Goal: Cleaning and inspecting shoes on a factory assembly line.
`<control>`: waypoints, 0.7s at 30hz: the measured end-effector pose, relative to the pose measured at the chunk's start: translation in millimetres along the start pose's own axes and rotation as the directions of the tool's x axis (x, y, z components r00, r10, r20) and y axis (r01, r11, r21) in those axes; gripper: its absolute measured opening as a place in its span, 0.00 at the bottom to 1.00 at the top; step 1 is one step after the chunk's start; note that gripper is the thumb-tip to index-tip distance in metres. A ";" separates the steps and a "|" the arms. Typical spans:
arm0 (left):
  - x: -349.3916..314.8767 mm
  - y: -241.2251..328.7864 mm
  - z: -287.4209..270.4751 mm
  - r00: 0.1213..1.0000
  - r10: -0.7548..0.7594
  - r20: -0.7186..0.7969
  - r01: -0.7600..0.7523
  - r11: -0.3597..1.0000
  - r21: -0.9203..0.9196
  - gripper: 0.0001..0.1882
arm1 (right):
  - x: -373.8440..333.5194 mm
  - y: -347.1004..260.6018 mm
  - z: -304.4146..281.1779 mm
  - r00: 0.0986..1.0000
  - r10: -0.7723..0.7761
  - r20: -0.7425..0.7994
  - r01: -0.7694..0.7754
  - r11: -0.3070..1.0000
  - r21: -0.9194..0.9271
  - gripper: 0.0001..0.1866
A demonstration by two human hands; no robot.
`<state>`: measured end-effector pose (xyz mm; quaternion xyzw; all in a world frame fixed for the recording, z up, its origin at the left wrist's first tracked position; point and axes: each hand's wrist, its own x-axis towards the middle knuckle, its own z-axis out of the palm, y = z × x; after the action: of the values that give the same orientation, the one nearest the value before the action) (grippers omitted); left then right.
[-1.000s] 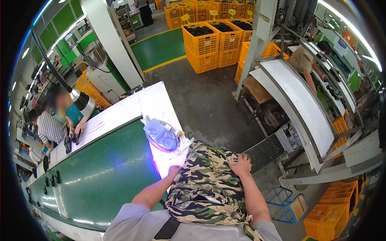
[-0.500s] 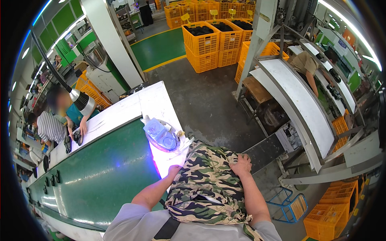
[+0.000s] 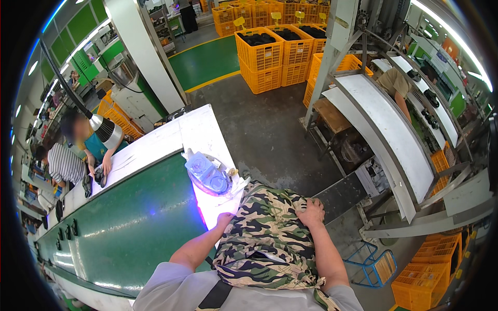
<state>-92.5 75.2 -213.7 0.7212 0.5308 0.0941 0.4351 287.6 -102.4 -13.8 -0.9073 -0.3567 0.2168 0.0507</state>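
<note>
My right hand (image 3: 311,213) lies against the right side of my camouflage apron (image 3: 270,233), fingers stretched over the cloth and nothing in them. At the apron's left side is my left hand (image 3: 224,221), next to the edge of the lit white tabletop (image 3: 207,132); its fingers are mostly hidden, so their grip cannot be made out. Just beyond it on the tabletop rests a clear bluish plastic container (image 3: 208,173), with crumpled pale wrapping beside it. Neither hand touches the container.
A green conveyor belt (image 3: 129,223) runs to my left, carrying several small black pieces (image 3: 68,231). Farther along, a co-worker handles a dark shoe (image 3: 100,176) under a lamp (image 3: 106,131). Yellow crates (image 3: 261,67) stand ahead. A blue-framed stool (image 3: 374,265) and curved white racks (image 3: 386,129) are at right.
My hands have stayed in place. At the far left, the co-worker's head and hands have shifted slightly with the shoe; the person behind the right racks has moved a little.
</note>
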 end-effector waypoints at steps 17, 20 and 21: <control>1.1 -2.1 1.3 1.000 0.012 0.002 -0.012 1.000 0.012 0.22 | -1.5 -1.4 -4.2 1.000 0.006 0.017 -0.006 1.000 0.018 0.43; 1.6 -4.4 -0.4 1.000 0.030 -0.005 -0.030 0.999 0.040 0.22 | -1.8 -2.4 -3.7 1.000 -0.005 0.009 0.005 1.000 0.010 0.43; 1.6 -4.1 -0.4 1.000 0.030 -0.005 -0.030 0.999 0.040 0.22 | -1.5 -2.4 -3.1 1.000 -0.002 0.007 0.002 1.000 0.005 0.43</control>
<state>-94.8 77.0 -217.0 0.7375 0.5227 0.0919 0.4176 286.4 -101.4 -9.9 -0.9060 -0.3572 0.2210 0.0519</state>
